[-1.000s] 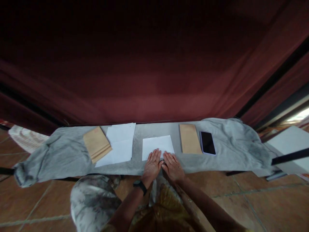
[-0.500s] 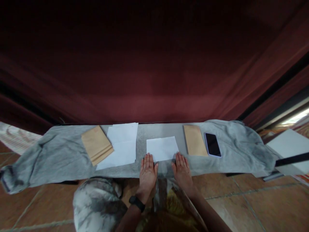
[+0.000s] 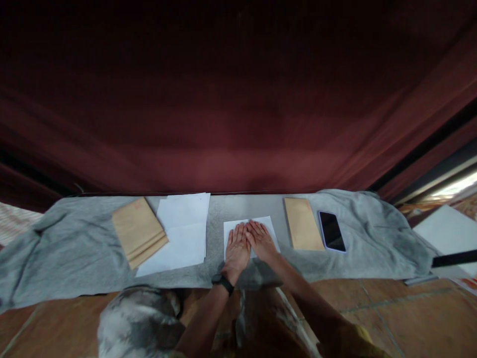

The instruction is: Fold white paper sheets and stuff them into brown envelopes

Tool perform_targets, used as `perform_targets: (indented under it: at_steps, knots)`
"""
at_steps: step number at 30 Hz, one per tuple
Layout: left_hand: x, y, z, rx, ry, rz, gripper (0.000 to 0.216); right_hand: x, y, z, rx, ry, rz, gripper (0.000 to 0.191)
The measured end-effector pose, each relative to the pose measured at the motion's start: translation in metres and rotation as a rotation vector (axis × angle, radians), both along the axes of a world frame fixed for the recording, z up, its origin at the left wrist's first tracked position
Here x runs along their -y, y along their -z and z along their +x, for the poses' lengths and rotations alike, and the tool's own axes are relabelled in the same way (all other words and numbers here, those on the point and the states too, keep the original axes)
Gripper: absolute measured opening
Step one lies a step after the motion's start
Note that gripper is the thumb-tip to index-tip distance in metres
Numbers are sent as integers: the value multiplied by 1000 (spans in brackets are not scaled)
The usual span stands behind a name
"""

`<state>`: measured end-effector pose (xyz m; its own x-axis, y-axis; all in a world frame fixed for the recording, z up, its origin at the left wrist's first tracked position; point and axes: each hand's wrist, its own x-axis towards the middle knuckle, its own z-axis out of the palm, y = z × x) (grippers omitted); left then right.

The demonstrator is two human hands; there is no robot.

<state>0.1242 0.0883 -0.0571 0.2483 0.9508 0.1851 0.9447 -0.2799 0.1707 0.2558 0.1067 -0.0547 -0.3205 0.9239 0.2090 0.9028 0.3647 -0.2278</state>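
Note:
A folded sheet of white paper (image 3: 270, 224) lies on the grey cloth in front of me. My left hand (image 3: 238, 250) rests flat on its middle, fingers stretched out, with a black band on the wrist. Close beside it, my right hand (image 3: 261, 241) also lies flat on the paper, the two hands touching at the thumb and fingers. Neither hand grips anything. Both cover much of the sheet's middle and near edge.
To the left lie several white sheets (image 3: 186, 228), partly under a stack of brown envelopes (image 3: 137, 226). On the right are a single brown envelope (image 3: 303, 223) and a phone (image 3: 331, 231). Grey cloth (image 3: 380, 243) covers the narrow surface, with a dark red panel (image 3: 238, 124) behind.
Both hands have moved from the near corners of the paper onto its middle and come together. The view has shifted slightly.

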Motion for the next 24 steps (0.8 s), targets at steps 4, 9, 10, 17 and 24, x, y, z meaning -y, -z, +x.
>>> perform_targets:
  at_steps: [4,9,10,17,24]
  knots:
    - [-13,1,-2,10,-46,26,56,-9,6,3,8,92,60,48]
    - [-20,0,-7,36,-102,39,57,-13,12,9,-9,223,109,54]
    - [-20,0,-8,39,-111,43,57,-12,13,11,-10,243,110,55]
    - [-13,-1,-21,37,-198,67,59,-1,17,25,17,372,153,60]
    - [0,-7,-2,54,-71,89,56,4,15,24,2,376,175,60]
